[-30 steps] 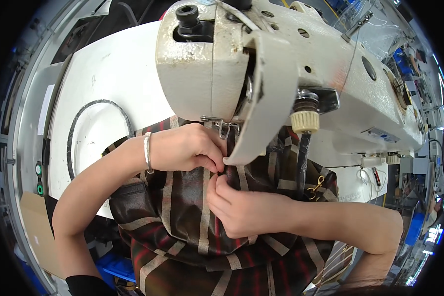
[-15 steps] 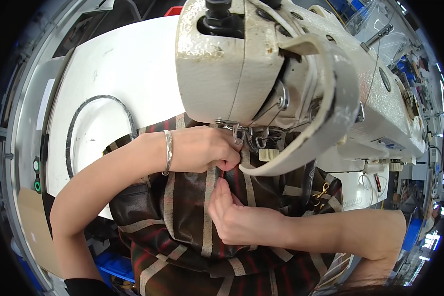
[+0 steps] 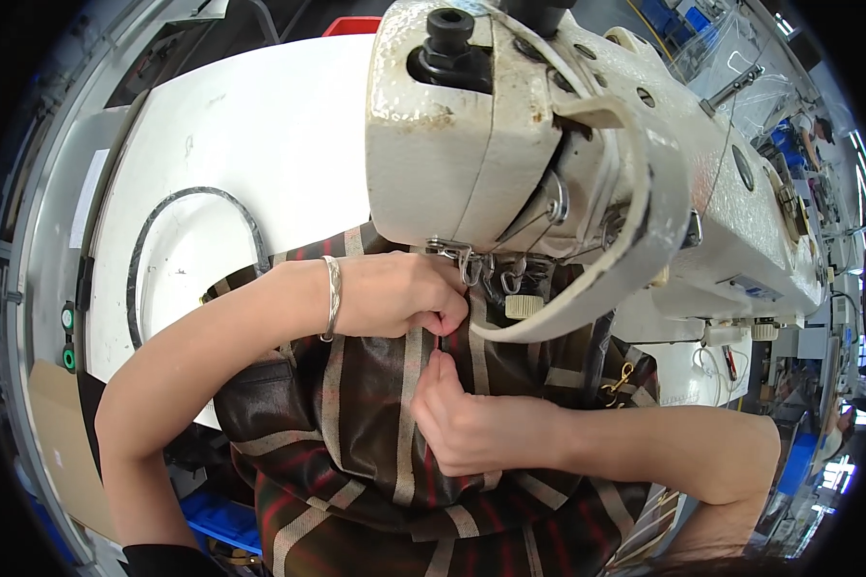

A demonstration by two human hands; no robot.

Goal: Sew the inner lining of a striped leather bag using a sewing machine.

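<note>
Lying on the white sewing table beneath the head of a cream-coloured sewing machine, a dark plaid fabric with tan and red stripes is pinched from both sides just in front of the needle area. The left hand, a silver bracelet on its wrist, curls its fingers tight on the cloth's upper fold; the right hand grips the fold from below, thumb and forefinger closed on it. A black cable loop lies on the tabletop to the left
</note>
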